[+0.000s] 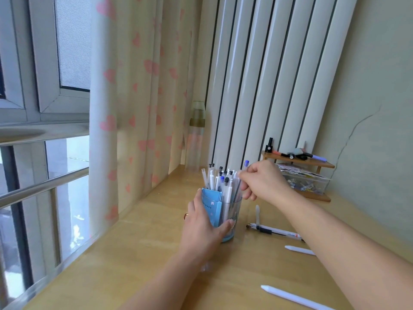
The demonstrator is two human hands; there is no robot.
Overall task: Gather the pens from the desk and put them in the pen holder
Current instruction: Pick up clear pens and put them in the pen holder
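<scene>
Bracing pen holder [230, 217] on worktop [138, 253]: left hand [202, 224] wrapped round its near-left side, fingers closed on glass. Right hand [261, 182] above rim, grip pinched narrow on blue-capped pen [242, 175], tip already among pens in holder. Pen's lower shaft hidden behind fingers and glass. Loose pens [273, 230] lie right of holder; nearest white one cut off at bottom edge, another partly under right forearm. Shelf clutter far right hard to make out.
</scene>
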